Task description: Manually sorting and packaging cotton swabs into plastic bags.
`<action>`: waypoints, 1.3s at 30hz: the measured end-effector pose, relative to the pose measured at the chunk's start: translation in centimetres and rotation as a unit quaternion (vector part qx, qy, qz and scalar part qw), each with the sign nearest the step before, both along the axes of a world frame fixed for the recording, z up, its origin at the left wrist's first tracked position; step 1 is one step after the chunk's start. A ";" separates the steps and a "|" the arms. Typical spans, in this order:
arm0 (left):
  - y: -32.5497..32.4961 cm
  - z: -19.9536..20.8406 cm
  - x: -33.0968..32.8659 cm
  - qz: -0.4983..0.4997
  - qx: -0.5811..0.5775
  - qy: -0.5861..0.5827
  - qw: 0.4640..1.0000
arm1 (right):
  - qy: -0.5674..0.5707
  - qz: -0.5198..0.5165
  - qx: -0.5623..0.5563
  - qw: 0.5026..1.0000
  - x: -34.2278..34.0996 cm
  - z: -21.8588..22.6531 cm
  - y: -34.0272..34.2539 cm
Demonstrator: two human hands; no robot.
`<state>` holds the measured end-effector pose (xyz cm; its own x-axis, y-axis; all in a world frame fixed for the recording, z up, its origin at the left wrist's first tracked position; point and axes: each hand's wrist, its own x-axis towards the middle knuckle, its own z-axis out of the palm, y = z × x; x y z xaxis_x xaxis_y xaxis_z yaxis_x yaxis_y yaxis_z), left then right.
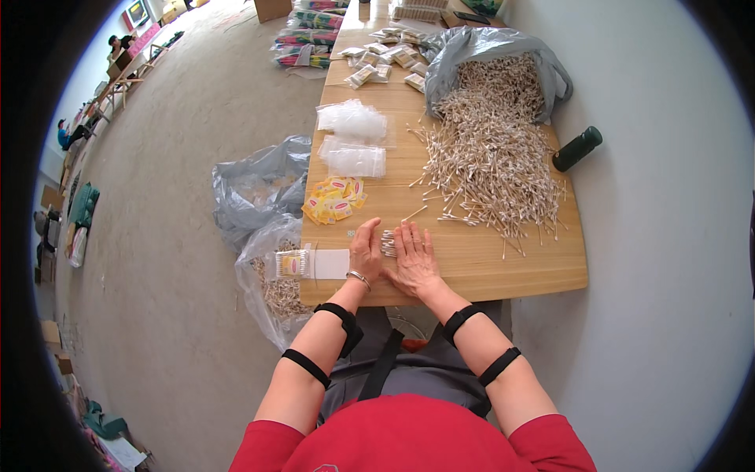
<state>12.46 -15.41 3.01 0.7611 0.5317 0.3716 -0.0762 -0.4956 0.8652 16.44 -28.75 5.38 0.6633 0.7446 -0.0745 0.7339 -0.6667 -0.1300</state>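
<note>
Wooden tabletop (pixel 472 267) | left hand (pixel 366 252), right hand (pixel 413 256) flat, open, squeezing cotton swab bundle (pixel 388 242) | risk: swabs could splay if pressure is uneven.

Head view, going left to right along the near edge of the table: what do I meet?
Clear bag of swabs → white tray → left hand → small swab bundle → right hand → bare tabletop.

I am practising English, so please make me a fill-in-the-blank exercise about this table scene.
1. Both hands press a small bundle of cotton swabs from ____ sides.
2. The big pile of swabs spills from a grey ____.
3. The dark green bottle lies near the table's ____ edge.

Missing words: opposite; bag; right
</note>
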 end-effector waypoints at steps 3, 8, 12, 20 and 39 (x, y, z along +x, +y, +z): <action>-0.2 0.2 0.2 -0.002 -0.004 -0.002 1.000 | -0.003 0.005 0.035 0.999 0.2 -0.6 -0.9; 0.1 -0.7 0.1 -0.004 -0.242 0.006 0.970 | -0.006 -0.007 0.131 0.991 0.3 -0.6 -1.3; 0.2 -1.1 0.4 -0.022 -0.324 -0.017 0.946 | 0.089 -0.108 0.339 0.930 1.5 -1.2 -1.1; -1.7 -0.9 0.2 -0.058 -0.347 -0.030 0.936 | 0.214 -0.163 0.553 0.789 0.9 -1.3 2.0; -1.3 -0.9 -0.7 -0.069 -0.375 -0.051 0.923 | 0.204 -0.131 0.535 0.809 1.4 -0.8 0.7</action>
